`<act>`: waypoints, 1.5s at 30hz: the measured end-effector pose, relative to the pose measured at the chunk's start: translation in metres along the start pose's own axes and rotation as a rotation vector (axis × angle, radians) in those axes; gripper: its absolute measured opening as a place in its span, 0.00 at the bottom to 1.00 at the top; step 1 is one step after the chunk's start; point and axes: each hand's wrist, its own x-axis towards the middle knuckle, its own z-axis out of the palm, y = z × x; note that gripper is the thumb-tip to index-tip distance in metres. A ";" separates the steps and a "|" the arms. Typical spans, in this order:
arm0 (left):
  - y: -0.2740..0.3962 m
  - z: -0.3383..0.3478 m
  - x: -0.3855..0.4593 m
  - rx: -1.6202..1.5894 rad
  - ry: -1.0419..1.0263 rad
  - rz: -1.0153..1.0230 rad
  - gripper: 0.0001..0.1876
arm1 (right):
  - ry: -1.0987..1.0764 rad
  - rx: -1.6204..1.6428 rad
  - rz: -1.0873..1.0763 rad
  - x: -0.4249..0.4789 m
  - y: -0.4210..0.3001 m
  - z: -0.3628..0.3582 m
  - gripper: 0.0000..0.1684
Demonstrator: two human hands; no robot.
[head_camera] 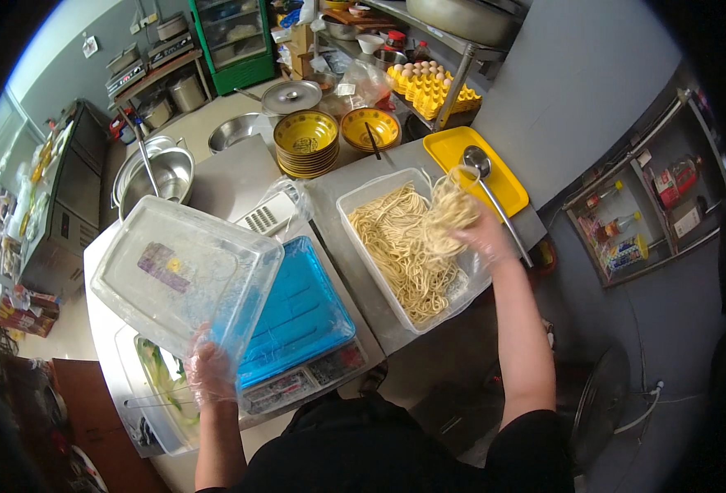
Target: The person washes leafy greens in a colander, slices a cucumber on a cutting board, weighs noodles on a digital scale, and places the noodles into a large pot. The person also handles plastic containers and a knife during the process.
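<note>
My left hand (210,363), in a clear plastic glove, grips the near edge of a translucent plastic lid (196,271) tilted above the counter's left part. Beneath and beside the lid lies a blue tray (301,302) covered in clear film, on a digital scale (295,385). My right hand (486,237), gloved too and slightly blurred, holds a bundle of noodles (452,212) above the right side of a clear plastic bin (409,320). More noodles (394,240) fill much of that bin.
Behind the bin stand stacked yellow bowls (307,145) and a yellow tray (505,154) with a steel ladle (477,159). Steel basins (165,175) are at the back left. Greens lie in a clear container (175,425) at the near left. Egg trays (431,92) sit on a shelf.
</note>
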 end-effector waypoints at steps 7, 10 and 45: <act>0.006 -0.016 -0.009 0.049 -0.048 -0.057 0.25 | -0.471 -0.218 0.301 0.010 0.063 0.093 0.41; 0.005 -0.022 -0.010 0.073 0.004 -0.051 0.25 | -0.527 -1.006 0.088 0.004 0.047 0.113 0.53; 0.008 -0.033 -0.017 0.029 0.040 -0.073 0.22 | -0.460 -1.160 0.061 -0.003 0.069 0.088 0.40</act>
